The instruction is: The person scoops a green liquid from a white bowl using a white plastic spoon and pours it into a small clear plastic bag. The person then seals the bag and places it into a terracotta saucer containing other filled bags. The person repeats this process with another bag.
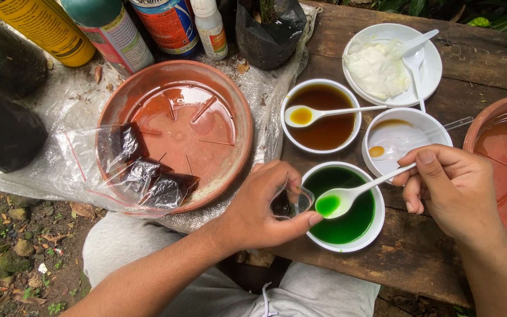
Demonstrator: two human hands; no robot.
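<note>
Three filled dark bags (148, 176) already lie in our clay saucer (206, 76). Our left hand (253, 208) pinches another small bag (291, 202), seemingly part-filled, at the green bowl (365, 238); right hand (450, 188) grips the loaded spoon (338, 201).

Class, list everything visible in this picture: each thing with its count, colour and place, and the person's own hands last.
Bottles: four, mixed colours, top left.
Terracotta saucers: two, left-centre and right edge.
Sealed bags: dark liquid, on left saucer.
Green bowl: one, white, centre.
Brown bowl: one, white, with spoon.
Near-empty bowl: one, white.
Plate: one, white paste.
Left hand: holds small clear bag.
Right hand: holds white spoon of green liquid.
</note>
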